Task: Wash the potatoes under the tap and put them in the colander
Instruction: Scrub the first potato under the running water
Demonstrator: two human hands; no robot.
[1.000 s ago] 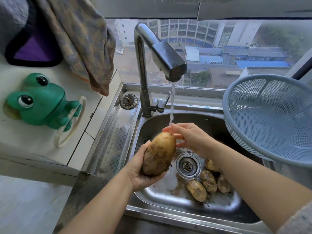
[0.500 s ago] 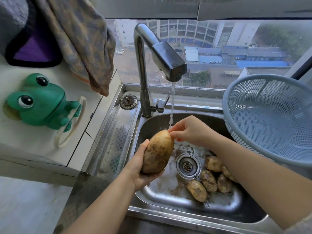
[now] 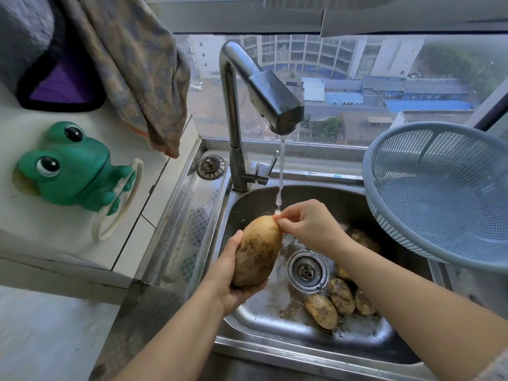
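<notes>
A large muddy potato stands tilted over the steel sink, gripped from below by my left hand. My right hand has curled fingers that rub the potato's top end. Water runs from the tap onto those fingertips. Several dirty potatoes lie on the sink bottom beside the drain, partly hidden by my right forearm. A blue-grey colander sits tilted at the sink's right edge, with nothing in it.
A green frog holder with a white ring hangs on the tiled wall at left. A patterned cloth hangs above it. A round sink plug lies on the steel ledge left of the tap. A window runs behind the sink.
My right hand has lifted from the side of the potato to its top end, and the potato has risen slightly toward the water stream. More of the potatoes in the sink show.
</notes>
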